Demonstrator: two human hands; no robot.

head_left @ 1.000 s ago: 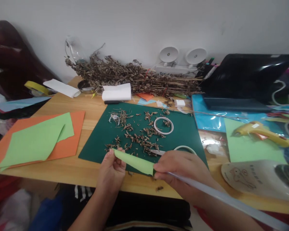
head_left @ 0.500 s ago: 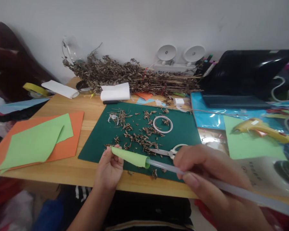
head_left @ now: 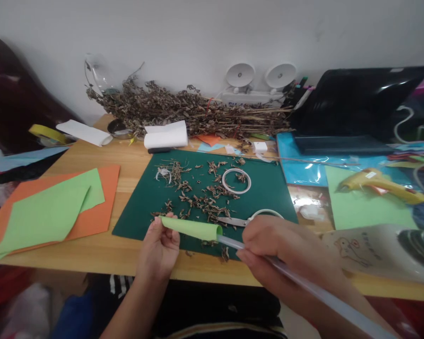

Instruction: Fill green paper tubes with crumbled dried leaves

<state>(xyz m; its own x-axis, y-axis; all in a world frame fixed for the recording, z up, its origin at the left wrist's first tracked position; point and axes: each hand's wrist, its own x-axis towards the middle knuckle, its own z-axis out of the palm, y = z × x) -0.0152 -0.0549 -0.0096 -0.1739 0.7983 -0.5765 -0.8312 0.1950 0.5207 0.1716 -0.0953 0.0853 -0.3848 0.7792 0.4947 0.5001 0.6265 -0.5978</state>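
My left hand [head_left: 159,247] is closed on the narrow end of a light green paper cone [head_left: 194,229], which lies almost level above the cutting mat. The cone's wider mouth faces right. My right hand [head_left: 279,254] pinches a long translucent hot glue stick [head_left: 229,242], whose tip is hidden inside that mouth. The stick's other end runs down to the lower right. Beyond the hands, scissors [head_left: 235,221] lie on the green cutting mat [head_left: 144,197], their handles partly covered by my right hand. Crumbled dry leaves [head_left: 205,205] and a white tape roll [head_left: 236,181] are there too.
Green paper [head_left: 45,212] rests on orange sheets [head_left: 109,202] at left. A bundle of dried plants [head_left: 162,108] lies along the wall. At right are a yellow glue gun [head_left: 378,183], a white bottle [head_left: 367,249] on its side and a black tablet [head_left: 360,103].
My right hand has moved left toward the cone, and less of the glue stick shows between fingers and mouth. My left hand still holds the narrow end. The view has shifted slightly.
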